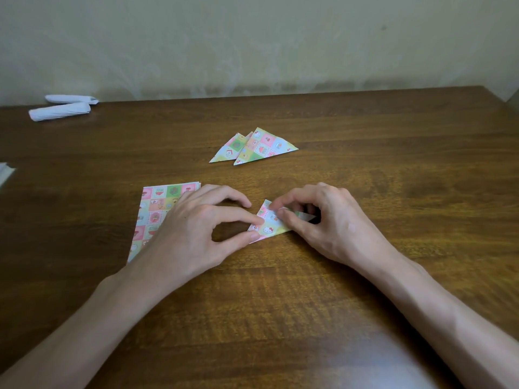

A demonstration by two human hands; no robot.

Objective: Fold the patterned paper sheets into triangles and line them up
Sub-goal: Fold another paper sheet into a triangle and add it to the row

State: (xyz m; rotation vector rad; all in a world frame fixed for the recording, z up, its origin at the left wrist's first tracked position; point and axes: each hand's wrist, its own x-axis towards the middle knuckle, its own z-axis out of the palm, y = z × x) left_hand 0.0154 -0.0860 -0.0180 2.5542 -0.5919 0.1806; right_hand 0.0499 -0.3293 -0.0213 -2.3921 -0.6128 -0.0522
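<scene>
Head view: left hand (193, 228) and right hand (328, 223) pinch, fingers (238, 216) curled, the folded pastel checkered paper (269, 226) on the wooden worktop (280, 304); 2 matching paper triangles (262, 147) overlap beyond.

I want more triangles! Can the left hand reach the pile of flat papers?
Probably yes. The left hand lies partly over the stack of sheets, with nothing between; it would only need to let go of the folded paper it pinches.

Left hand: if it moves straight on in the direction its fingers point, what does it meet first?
The left hand meets the folded paper first; its fingertips pinch the paper's edge now. Right behind it, probably, comes the right hand.
</scene>
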